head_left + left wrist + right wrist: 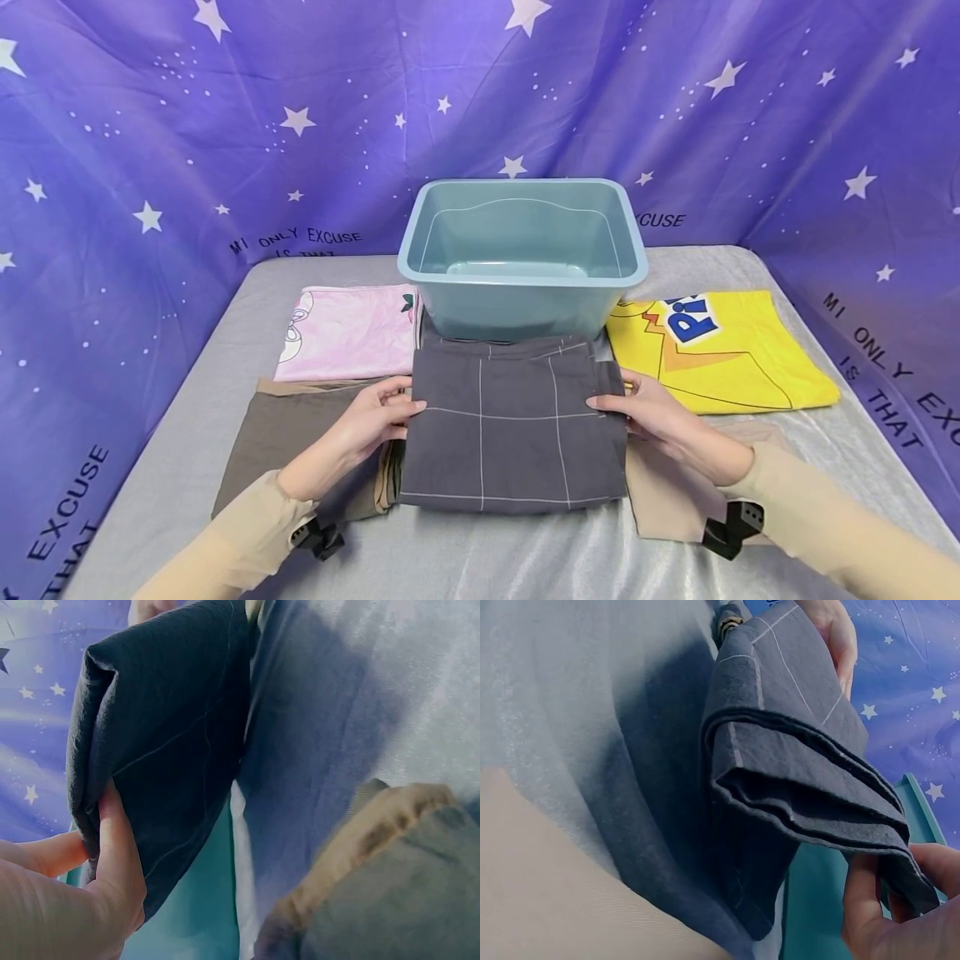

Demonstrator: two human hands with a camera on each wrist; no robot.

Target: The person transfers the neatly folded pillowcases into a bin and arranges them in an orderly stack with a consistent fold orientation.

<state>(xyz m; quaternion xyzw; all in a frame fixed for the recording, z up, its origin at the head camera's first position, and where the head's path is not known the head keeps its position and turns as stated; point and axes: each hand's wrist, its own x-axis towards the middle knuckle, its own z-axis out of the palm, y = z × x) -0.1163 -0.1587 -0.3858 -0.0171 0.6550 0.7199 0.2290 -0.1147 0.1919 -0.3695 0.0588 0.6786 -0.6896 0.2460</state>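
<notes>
Between both hands hangs a folded dark grey cloth with thin white grid lines, lifted in front of the teal bin. My left hand pinches its left side, thumb on the near face and fingers behind. On the opposite side my right hand grips the edge the same way. The left wrist view shows the thumb and fingers clamping the cloth's thick folded edge. In the right wrist view, several stacked layers of the cloth droop open at that side, and the fingers hold one corner.
The teal plastic bin stands at the back middle. A pink folded cloth and a brown folded cloth lie left. A yellow printed cloth and a beige cloth lie right. A starry purple curtain surrounds the grey-covered table.
</notes>
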